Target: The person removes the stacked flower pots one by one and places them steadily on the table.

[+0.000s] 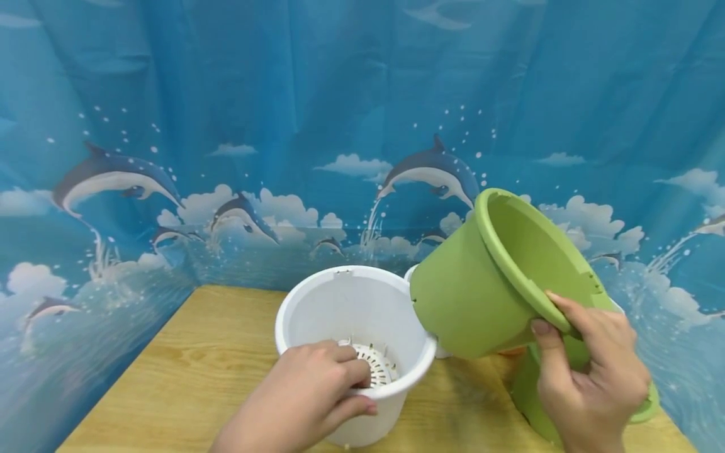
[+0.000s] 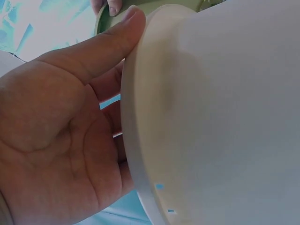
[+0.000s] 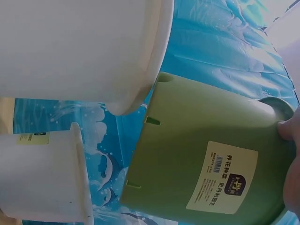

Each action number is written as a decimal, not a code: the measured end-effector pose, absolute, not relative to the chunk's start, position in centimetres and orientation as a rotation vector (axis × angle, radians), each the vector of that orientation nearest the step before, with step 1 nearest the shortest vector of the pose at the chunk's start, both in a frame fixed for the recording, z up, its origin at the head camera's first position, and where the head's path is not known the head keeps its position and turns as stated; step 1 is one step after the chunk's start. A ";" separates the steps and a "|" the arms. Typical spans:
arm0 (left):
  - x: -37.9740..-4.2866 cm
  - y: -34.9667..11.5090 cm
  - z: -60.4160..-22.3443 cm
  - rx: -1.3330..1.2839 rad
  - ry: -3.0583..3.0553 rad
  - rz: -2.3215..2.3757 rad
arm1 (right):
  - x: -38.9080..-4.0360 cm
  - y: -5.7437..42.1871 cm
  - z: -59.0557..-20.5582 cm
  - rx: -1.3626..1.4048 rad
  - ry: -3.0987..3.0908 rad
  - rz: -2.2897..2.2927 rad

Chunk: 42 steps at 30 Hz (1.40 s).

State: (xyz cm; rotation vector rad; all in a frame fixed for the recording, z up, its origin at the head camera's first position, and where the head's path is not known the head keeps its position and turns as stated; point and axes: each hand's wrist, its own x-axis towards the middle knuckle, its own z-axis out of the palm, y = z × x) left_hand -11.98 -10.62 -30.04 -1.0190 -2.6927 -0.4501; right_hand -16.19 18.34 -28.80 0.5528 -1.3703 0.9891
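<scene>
A white plastic flower pot [image 1: 365, 302] with a slotted bottom stands upright on the table. My left hand [image 1: 311, 390] grips its near rim, fingers inside and thumb outside; the left wrist view shows the same rim [image 2: 136, 140] against the palm. My right hand [image 1: 595, 365] pinches the rim of a green flower pot [image 1: 464, 296]. That pot is held tilted in the air, its mouth facing up and right, its base beside the white rim; whether they touch I cannot tell. A printed label [image 3: 222, 178] shows on its side.
A second green pot [image 1: 535, 390] stands behind my right hand. Another white pot [image 3: 42, 173] appears in the right wrist view, mostly hidden in the head view. The wooden table [image 1: 192, 371] meets a blue dolphin-printed curtain [image 1: 340, 94].
</scene>
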 end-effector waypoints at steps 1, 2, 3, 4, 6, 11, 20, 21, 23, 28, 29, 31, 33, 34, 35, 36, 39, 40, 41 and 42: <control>-12.0 -10.6 -30.0 -1.014 -2.699 -0.453 | -16.1 18.5 -28.8 0.552 -1.396 0.975; -12.0 -10.7 -30.0 -1.011 -2.702 -0.454 | -16.0 18.5 -28.9 0.553 -1.415 0.964; -12.0 -10.7 -30.0 -1.006 -2.699 -0.449 | -16.0 18.6 -28.9 0.554 -1.431 0.953; -12.0 -10.8 -30.1 -1.002 -2.697 -0.447 | -15.9 18.7 -28.9 0.555 -1.450 0.941; -11.9 -10.9 -30.0 -0.994 -2.699 -0.446 | -15.8 18.8 -28.9 0.559 -1.472 0.931; -12.0 -11.3 -29.9 -0.955 -2.715 -0.463 | -15.6 19.3 -28.7 0.546 -1.538 0.906; -12.1 -12.0 -30.0 -0.884 -2.748 -0.468 | -15.4 19.7 -28.8 0.514 -1.653 0.833; -12.1 -12.0 -30.0 -0.879 -2.744 -0.464 | -15.4 19.8 -28.8 0.513 -1.661 0.829; -12.1 -12.0 -30.0 -0.865 -2.735 -0.449 | -15.1 19.9 -28.7 0.514 -1.694 0.800; -12.3 -12.1 -30.0 -0.832 -2.730 -0.430 | -14.4 19.9 -28.5 0.557 -1.802 0.685; -12.4 -12.1 -29.9 -0.826 -2.732 -0.432 | -14.3 19.8 -28.5 0.570 -1.810 0.668; -12.4 -12.1 -29.9 -0.820 -2.733 -0.433 | -14.1 19.7 -28.4 0.593 -1.813 0.644; -12.5 -12.0 -29.9 -0.817 -2.730 -0.432 | -13.9 19.5 -28.3 0.608 -1.802 0.629; -12.6 -12.0 -29.9 -0.815 -2.726 -0.428 | -13.8 19.5 -28.3 0.610 -1.798 0.623; -12.6 -12.0 -29.9 -0.813 -2.723 -0.427 | -13.7 19.4 -28.3 0.611 -1.799 0.615; -12.7 -12.0 -30.0 -0.813 -2.718 -0.425 | -13.6 19.4 -28.2 0.612 -1.797 0.605; -12.7 -11.9 -30.0 -0.808 -2.708 -0.414 | -13.4 19.3 -28.2 0.625 -1.790 0.575; -12.7 -11.9 -30.1 -0.806 -2.706 -0.412 | -13.3 19.2 -28.2 0.632 -1.786 0.567; -12.8 -11.8 -30.1 -0.806 -2.707 -0.413 | -13.2 19.2 -28.2 0.640 -1.782 0.561; -12.8 -11.8 -30.1 -0.805 -2.708 -0.414 | -13.2 19.2 -28.2 0.641 -1.787 0.551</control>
